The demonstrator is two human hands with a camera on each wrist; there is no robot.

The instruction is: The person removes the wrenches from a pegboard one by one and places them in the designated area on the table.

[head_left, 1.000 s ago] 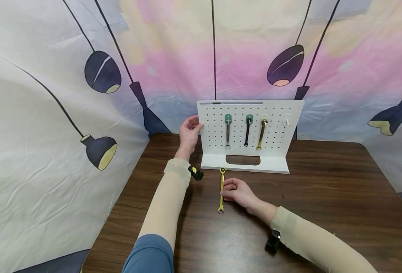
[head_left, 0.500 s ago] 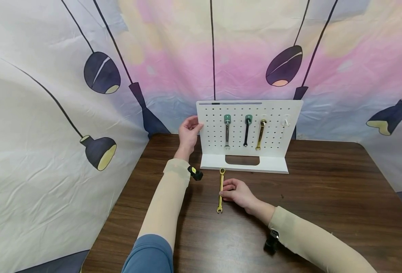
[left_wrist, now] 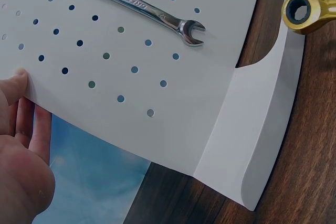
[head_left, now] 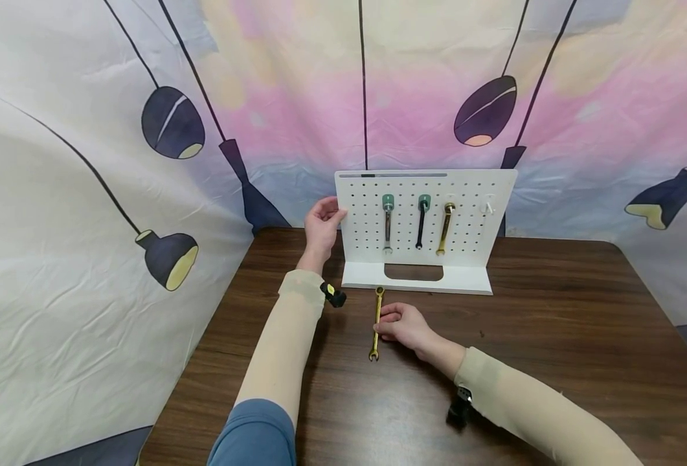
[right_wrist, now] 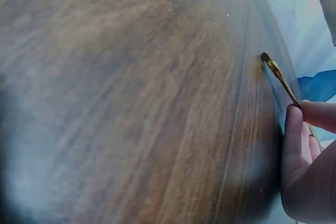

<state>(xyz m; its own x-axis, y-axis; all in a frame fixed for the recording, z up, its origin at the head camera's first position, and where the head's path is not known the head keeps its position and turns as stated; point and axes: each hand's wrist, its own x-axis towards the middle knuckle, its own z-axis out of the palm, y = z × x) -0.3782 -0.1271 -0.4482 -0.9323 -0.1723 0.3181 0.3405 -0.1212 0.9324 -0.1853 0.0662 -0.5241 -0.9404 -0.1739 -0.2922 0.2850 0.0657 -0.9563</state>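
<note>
A white pegboard stand (head_left: 359, 226) is upright at the back of the table. My left hand (head_left: 321, 228) pinches its left edge, thumb on the front face and fingers behind, as the left wrist view also shows. In front of the stand's base, my right hand (head_left: 406, 327) pinches a gold combination wrench (head_left: 377, 323) near its middle, ring end toward the board and open end toward me. On the board hang a silver wrench (head_left: 388, 230), a black wrench (head_left: 421, 226) and another gold wrench (head_left: 445, 230). Further right is a white hook (head_left: 487, 207) with nothing on it.
The brown wooden table (head_left: 564, 323) extends to both sides of the stand. A cloth backdrop (head_left: 296, 77) printed with hanging lamps rises close behind it. A cut-out slot (head_left: 414, 272) opens in the stand's base. Small cameras sit on both wrists.
The gold wrench tilts slightly more, its open end shifting a little left and up in my right hand. My left hand stays on the board's edge.
</note>
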